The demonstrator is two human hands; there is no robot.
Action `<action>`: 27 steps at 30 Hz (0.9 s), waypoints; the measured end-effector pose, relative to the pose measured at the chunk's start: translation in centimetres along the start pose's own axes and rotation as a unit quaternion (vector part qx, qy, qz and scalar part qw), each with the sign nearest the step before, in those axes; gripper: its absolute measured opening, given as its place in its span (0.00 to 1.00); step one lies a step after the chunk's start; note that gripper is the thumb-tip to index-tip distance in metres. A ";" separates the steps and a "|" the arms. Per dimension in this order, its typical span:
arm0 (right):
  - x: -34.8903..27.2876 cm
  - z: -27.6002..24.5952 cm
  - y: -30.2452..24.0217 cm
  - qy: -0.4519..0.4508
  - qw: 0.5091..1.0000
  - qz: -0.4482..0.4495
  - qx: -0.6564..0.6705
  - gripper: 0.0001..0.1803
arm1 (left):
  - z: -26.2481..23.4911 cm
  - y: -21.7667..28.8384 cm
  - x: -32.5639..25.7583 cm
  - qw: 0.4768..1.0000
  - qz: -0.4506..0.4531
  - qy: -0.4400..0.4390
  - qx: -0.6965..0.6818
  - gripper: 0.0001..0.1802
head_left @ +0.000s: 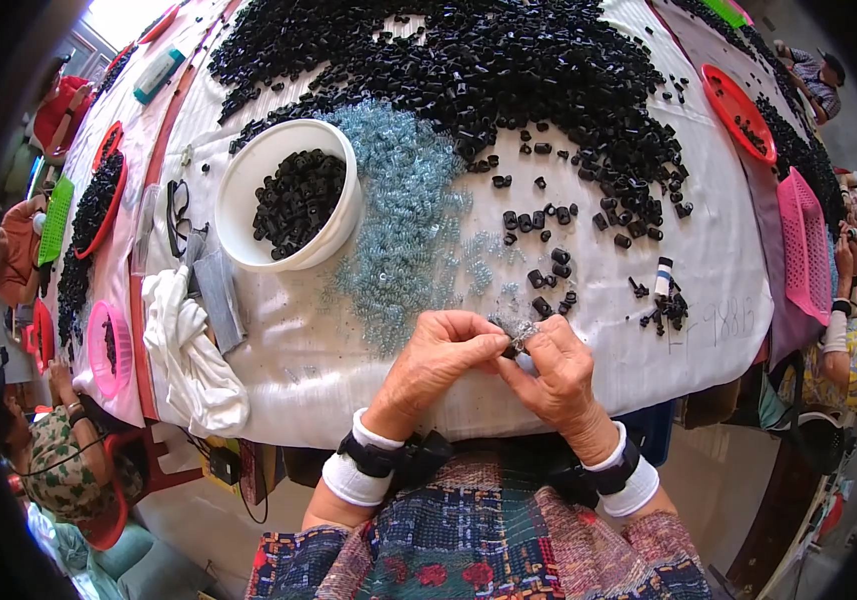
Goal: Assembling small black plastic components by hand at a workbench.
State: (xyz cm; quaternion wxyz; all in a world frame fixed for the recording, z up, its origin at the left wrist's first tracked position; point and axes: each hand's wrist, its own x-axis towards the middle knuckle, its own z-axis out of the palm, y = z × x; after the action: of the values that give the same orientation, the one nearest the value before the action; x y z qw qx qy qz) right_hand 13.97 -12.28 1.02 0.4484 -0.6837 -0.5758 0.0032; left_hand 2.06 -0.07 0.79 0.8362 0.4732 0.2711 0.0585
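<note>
My left hand (441, 358) and my right hand (555, 372) meet at the near edge of a white-covered table (709, 270). Between their fingertips they pinch one small dark piece (516, 340) with a glint of metal; which hand carries it I cannot tell. Just beyond the fingers lies a spread of small pale-blue springs (404, 215). A few loose black plastic pieces (549, 270) lie right above my right hand. A large heap of the same black pieces (489, 60) covers the far half of the table.
A white bowl (249, 190) holding black pieces stands to the left, with a crumpled white cloth (189, 350) and grey cloth beside it. A small white-and-black tube (663, 276) stands to the right. Red and pink trays line neighbouring tables, where other people sit.
</note>
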 end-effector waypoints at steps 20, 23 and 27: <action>0.8 -3.9 -0.5 -0.030 0.990 0.106 0.090 0.17 | 0.7 2.5 -1.2 0.999 0.030 -0.012 -0.008 0.10; 0.6 -4.4 2.5 0.007 0.993 0.119 -0.009 0.14 | -1.3 4.4 -0.9 0.974 0.178 0.054 -0.126 0.12; 1.9 -4.0 3.4 0.004 0.994 0.062 -0.086 0.12 | -5.5 7.6 -0.7 0.940 0.219 0.140 -0.222 0.18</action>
State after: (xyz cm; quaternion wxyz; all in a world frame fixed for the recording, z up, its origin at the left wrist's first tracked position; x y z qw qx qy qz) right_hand 19.35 -12.98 2.23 0.3892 -0.7543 -0.5283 -0.0214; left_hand -0.11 8.05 5.09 0.8402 0.3100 0.2552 0.3646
